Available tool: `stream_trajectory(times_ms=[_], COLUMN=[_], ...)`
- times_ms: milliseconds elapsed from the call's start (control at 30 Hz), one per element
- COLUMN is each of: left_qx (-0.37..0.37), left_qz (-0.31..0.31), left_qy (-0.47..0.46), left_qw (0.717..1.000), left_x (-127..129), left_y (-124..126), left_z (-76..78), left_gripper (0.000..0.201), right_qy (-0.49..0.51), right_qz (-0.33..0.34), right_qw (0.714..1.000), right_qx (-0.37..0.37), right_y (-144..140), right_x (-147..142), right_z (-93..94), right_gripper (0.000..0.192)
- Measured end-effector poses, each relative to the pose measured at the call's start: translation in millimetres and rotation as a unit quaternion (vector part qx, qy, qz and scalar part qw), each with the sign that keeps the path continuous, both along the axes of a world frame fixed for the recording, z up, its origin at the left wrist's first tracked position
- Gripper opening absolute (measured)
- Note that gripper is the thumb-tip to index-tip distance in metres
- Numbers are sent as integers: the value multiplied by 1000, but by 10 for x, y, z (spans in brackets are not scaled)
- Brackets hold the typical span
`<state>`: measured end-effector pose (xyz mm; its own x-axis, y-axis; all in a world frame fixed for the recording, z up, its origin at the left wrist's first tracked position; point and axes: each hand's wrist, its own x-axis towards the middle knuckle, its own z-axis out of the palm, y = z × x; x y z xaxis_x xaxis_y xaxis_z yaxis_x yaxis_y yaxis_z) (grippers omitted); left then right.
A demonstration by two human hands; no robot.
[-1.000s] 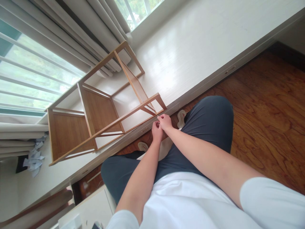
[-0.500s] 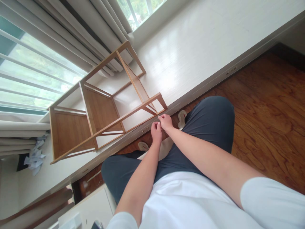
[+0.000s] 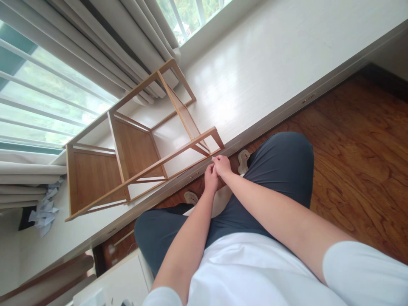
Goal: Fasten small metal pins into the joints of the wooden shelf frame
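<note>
My left hand point(image 3: 211, 177) and my right hand point(image 3: 222, 165) meet just off the near edge of the white ledge, fingers closed and touching. A tiny pale tip pokes out by my right fingertips; what it belongs to is too small to make out. Just beyond my hands, a wooden shelf frame point(image 3: 140, 170) lies on its side along the ledge, its corner close to my right fingers. Two wide brown panels sit in its left part, and a narrower crosspiece point(image 3: 180, 108) spans the right part.
The white ledge point(image 3: 270, 63) runs diagonally below barred windows and grey curtains point(image 3: 127, 55). Crumpled pale scraps point(image 3: 44, 214) lie at the left. A white surface point(image 3: 117, 280) with small items stands at lower left. Wooden floor point(image 3: 350, 170) extends right of my knees.
My hands have drawn closer together, the left fingers now against the right. The whole view has shifted slightly; the wooden frame stays in place.
</note>
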<state>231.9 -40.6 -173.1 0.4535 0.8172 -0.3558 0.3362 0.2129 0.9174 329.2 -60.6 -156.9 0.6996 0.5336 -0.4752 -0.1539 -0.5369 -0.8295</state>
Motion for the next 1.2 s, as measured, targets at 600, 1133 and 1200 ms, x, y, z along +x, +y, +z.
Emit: stream_trajectory(times_ms=[600, 1133, 1200], left_qx=[14, 121, 120], left_qz=[30, -10, -23], left_qy=[49, 195, 213], left_qw=[998, 973, 969], left_x=[161, 210, 216], left_y=[5, 42, 43], left_z=[58, 232, 276], left_gripper=[17, 15, 13], right_qy=[15, 27, 26], right_qz=[-7, -16, -25], right_qw=[1000, 999, 999], right_qx=[5, 25, 24], right_y=[4, -3, -2], right_x=[3, -21, -21], right_z=[73, 67, 61], right_gripper=[24, 25, 21])
